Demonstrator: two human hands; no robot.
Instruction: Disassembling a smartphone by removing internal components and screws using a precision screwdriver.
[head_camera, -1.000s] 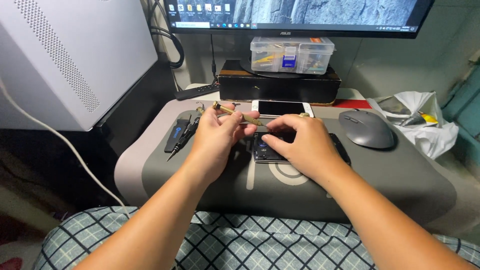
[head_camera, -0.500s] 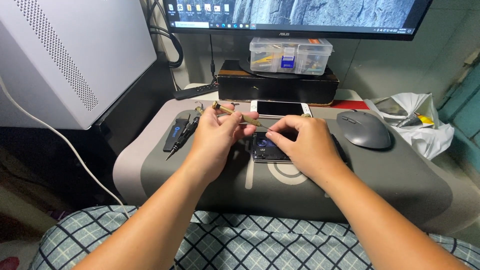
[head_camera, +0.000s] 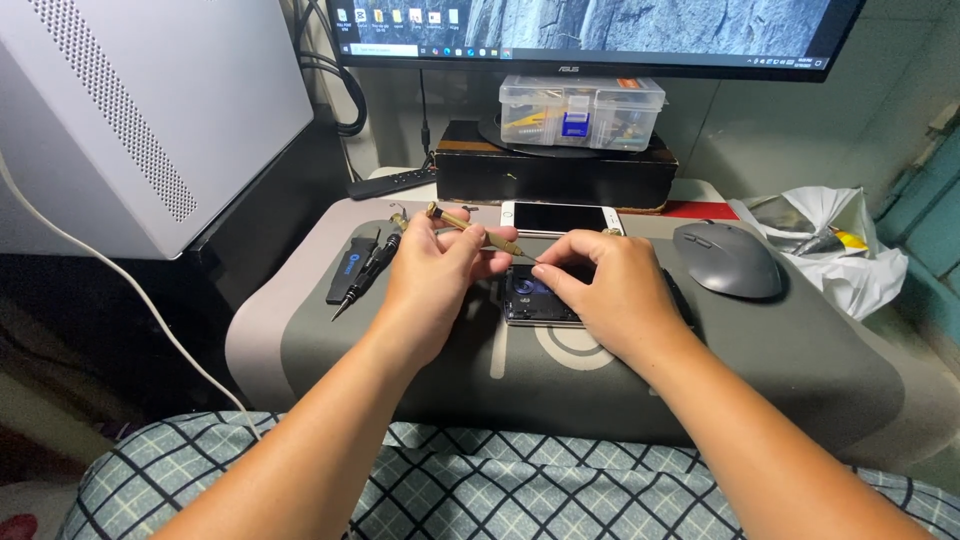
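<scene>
My left hand (head_camera: 432, 282) holds a slim brass-coloured screwdriver (head_camera: 468, 226) between thumb and fingers, its tip pointing right and down toward an opened dark phone (head_camera: 532, 297) lying on the grey desk mat (head_camera: 780, 360). My right hand (head_camera: 612, 290) lies over the phone's right part, fingertips pressing on its top edge beside the screwdriver tip. Much of the phone is hidden under that hand.
A white phone (head_camera: 560, 217) lies just behind my hands. A grey mouse (head_camera: 728, 259) is to the right, black tools (head_camera: 362, 268) to the left. Behind stand a black box (head_camera: 556, 176) with a clear parts case (head_camera: 580, 110), a monitor (head_camera: 600, 30), a white computer case (head_camera: 140, 110) and a plastic bag (head_camera: 835, 250).
Both hands stay over the opened phone with only slight shifts of the fingers; the screwdriver keeps its angle.
</scene>
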